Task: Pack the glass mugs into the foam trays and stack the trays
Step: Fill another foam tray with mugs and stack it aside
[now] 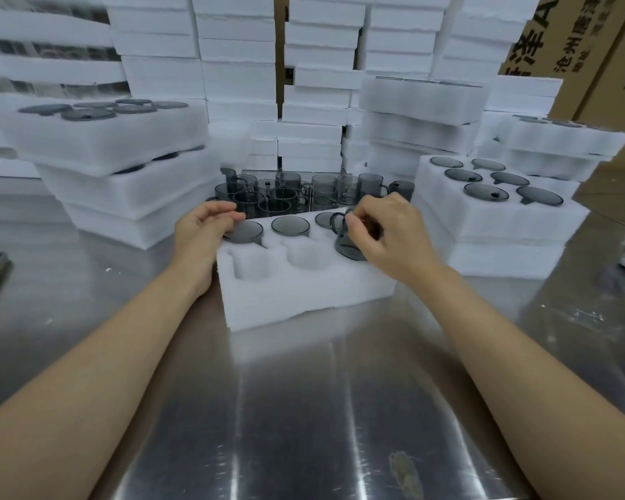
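We look forward and down from head height over a steel table (304, 409), our left forearm (123, 348) and right forearm (502, 337) entering from the lower corners. The foam tray (304, 294) sits close, centre frame; the wide lens bows the foam stacks (231, 66) and cartons (592, 48) behind.

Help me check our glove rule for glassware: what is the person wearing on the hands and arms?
Nothing that shows. The left hand and right hand are ungloved, with no ring, watch or band in view. The left forearm and right forearm are bare down to the picture's bottom edge, so no sleeve shows.
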The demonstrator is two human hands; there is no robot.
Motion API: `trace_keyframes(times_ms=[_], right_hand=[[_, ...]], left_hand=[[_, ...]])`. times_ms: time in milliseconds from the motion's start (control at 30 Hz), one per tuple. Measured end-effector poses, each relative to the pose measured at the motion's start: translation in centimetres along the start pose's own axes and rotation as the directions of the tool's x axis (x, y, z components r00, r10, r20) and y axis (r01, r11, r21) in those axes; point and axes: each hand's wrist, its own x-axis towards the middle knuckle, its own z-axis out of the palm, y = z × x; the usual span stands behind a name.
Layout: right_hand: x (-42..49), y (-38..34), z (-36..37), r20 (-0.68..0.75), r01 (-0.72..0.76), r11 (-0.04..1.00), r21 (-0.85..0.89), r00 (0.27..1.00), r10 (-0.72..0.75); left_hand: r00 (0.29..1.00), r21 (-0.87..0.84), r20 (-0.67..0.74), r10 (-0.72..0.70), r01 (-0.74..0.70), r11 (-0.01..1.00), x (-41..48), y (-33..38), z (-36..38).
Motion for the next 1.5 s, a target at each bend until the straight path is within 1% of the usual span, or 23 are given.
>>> trace_keyframes(times_ms=[100, 133, 200, 267, 333, 400, 533, 600, 667, 733, 800, 867, 1033, 1100, 1133, 1167, 1200, 1233, 1267, 1333, 1367, 1433, 1500], right_hand=[[-0.1, 0.1, -0.1, 0.015, 0.11, 0.987, -0.114, 0.994, -0.109], [-0.1, 0.0, -0.1, 0.031, 0.134, 0.983, -0.126, 0.991, -0.131], [-0.2, 0.1, 0.0, 0.05, 0.139, 0.987, -0.085, 0.99, -0.135], [-0.1, 0.3, 0.1, 0.012, 0.063, 0.997, 0.049, 0.998, -0.064], [0.0, 0.6, 0.0, -0.009, -0.03, 0.976, 0.217, 0.999, 0.032], [0.0, 0.9, 0.2, 0.041, -0.109, 0.939, 0.327, 0.994, 0.102], [0.0, 1.4, 0.1, 0.141, -0.241, 0.876, 0.419, 0.97, 0.2], [0.1, 1.6, -0.1, 0.198, -0.278, 0.861, 0.427, 0.957, 0.211], [0.3, 1.7, -0.1, 0.288, -0.282, 0.877, 0.39, 0.942, 0.174], [0.5, 1.7, 0.0, 0.386, -0.301, 0.882, 0.364, 0.91, 0.151], [0.6, 1.8, -0.1, 0.446, -0.329, 0.872, 0.364, 0.883, 0.147], [0.6, 1.9, -0.2, 0.478, -0.336, 0.872, 0.357, 0.867, 0.139], [0.6, 2.3, 0.0, 0.518, -0.411, 0.827, 0.383, 0.837, 0.175], [0.0, 2.7, 0.3, 0.482, -0.466, 0.746, 0.476, 0.847, 0.222], [-0.5, 3.0, 0.3, 0.463, -0.514, 0.659, 0.549, 0.844, 0.272], [-1.0, 3.4, 0.4, 0.455, -0.562, 0.561, 0.608, 0.826, 0.333], [-1.5, 3.8, 0.6, 0.447, -0.595, 0.488, 0.639, 0.803, 0.394], [-1.7, 4.3, 0.9, 0.416, -0.611, 0.461, 0.643, 0.785, 0.459], [-1.7, 4.7, 1.2, 0.371, -0.62, 0.472, 0.626, 0.77, 0.519], [-1.3, 5.6, 2.0, 0.29, -0.655, 0.542, 0.526, 0.738, 0.61], [-1.0, 6.1, 2.4, 0.267, -0.67, 0.608, 0.426, 0.735, 0.623], [-0.2, 7.2, 3.2, 0.248, -0.646, 0.747, 0.156, 0.758, 0.604], [0.6, 8.3, 3.7, 0.239, -0.596, 0.801, -0.052, 0.772, 0.589]], left_hand=[[1.0, 0.005, -0.003, -0.002, 0.002, 1.0, 0.0, 0.0, 0.0], [1.0, 0.006, -0.004, -0.003, 0.003, 1.0, 0.0, 0.0, 0.0], [1.0, 0.008, -0.009, -0.004, 0.004, 1.0, 0.0, 0.0, 0.0], [1.0, 0.007, -0.012, -0.005, 0.005, 1.0, 0.1, 0.0, 0.0], [1.0, 0.01, -0.008, -0.005, 0.005, 1.0, 0.1, -0.1, 0.0], [1.0, 0.009, -0.005, -0.006, 0.006, 1.0, 0.1, -0.1, 0.0], [1.0, 0.003, -0.011, -0.015, 0.015, 1.0, 0.2, -0.1, 0.0], [1.0, -0.003, -0.01, -0.019, 0.019, 1.0, 0.2, -0.1, -0.1], [1.0, 0.0, -0.005, -0.024, 0.024, 1.0, 0.2, 0.0, -0.1], [1.0, 0.008, 0.0, -0.031, 0.031, 0.999, 0.1, 0.0, -0.1], [0.999, 0.013, -0.001, -0.037, 0.037, 0.999, 0.0, 0.0, -0.2], [0.999, 0.013, 0.0, -0.043, 0.043, 0.999, 0.0, 0.1, -0.2], [0.998, 0.023, 0.004, -0.06, 0.06, 0.998, 0.0, 0.2, -0.2], [0.998, 0.02, 0.008, -0.059, 0.059, 0.998, 0.0, 0.2, -0.2], [0.998, 0.017, 0.009, -0.058, 0.058, 0.998, 0.0, 0.2, -0.2], [0.998, 0.014, 0.012, -0.059, 0.059, 0.998, -0.1, 0.2, -0.1], [0.998, 0.009, 0.014, -0.062, 0.062, 0.998, -0.1, 0.2, -0.1], [0.998, 0.005, 0.015, -0.064, 0.064, 0.998, 0.0, 0.1, -0.2], [0.998, 0.004, 0.016, -0.065, 0.065, 0.998, 0.1, 0.0, -0.2], [0.997, 0.002, 0.025, -0.067, 0.067, 0.998, 0.3, -0.2, -0.2], [0.997, -0.005, 0.027, -0.073, 0.073, 0.997, 0.5, -0.3, -0.2], [0.995, -0.011, 0.029, -0.091, 0.091, 0.996, 0.8, -0.4, -0.2], [0.994, 0.005, 0.035, -0.099, 0.099, 0.995, 1.2, -0.6, -0.1]])
